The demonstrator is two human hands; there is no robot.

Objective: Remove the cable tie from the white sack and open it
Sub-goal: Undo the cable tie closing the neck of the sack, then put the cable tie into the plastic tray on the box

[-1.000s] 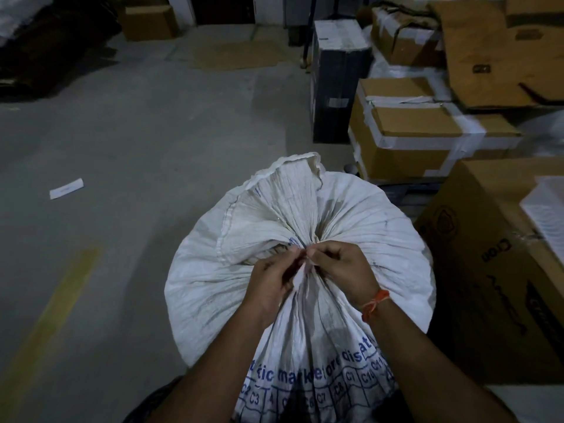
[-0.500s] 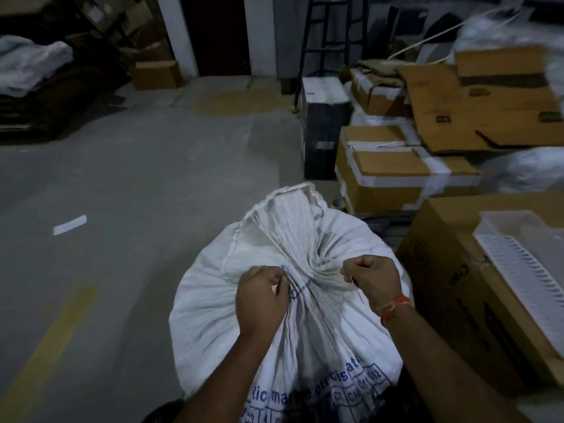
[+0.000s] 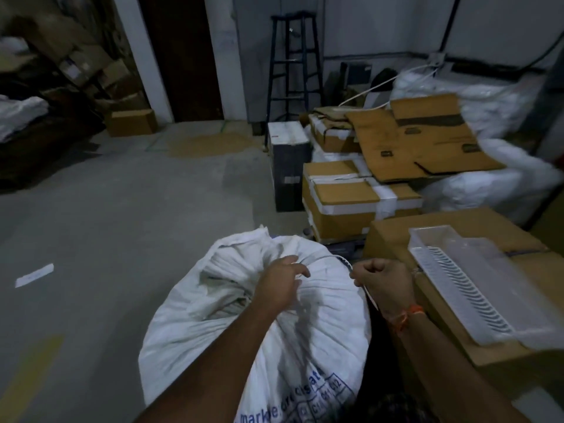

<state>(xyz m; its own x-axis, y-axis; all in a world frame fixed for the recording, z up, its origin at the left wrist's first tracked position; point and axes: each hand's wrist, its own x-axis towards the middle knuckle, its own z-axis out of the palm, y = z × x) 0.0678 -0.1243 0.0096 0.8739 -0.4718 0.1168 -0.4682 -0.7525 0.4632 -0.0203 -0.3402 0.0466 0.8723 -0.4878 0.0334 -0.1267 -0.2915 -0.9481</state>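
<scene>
The white sack (image 3: 213,315) with blue print stands on the floor in front of me, and its gathered mouth is loosening. My left hand (image 3: 279,283) presses on the bunched neck with its fingers curled into the fabric. To the right of the sack, my right hand (image 3: 381,279) is a closed fist. It holds the thin white cable tie (image 3: 341,259), which arcs from the neck to the fist. A tail of the tie hangs below the fist.
A large cardboard box (image 3: 457,230) topped by a clear plastic tray (image 3: 464,285) stands close on the right. Taped boxes (image 3: 360,203), a dark box (image 3: 290,166) and a tall stool (image 3: 294,65) are behind. A paper strip (image 3: 34,274) lies on the concrete floor at left.
My hands were together at the sack's neck. The right hand has pulled away to the right, drawing the cable tie out. The sack's mouth has slackened, and my view has tilted upward.
</scene>
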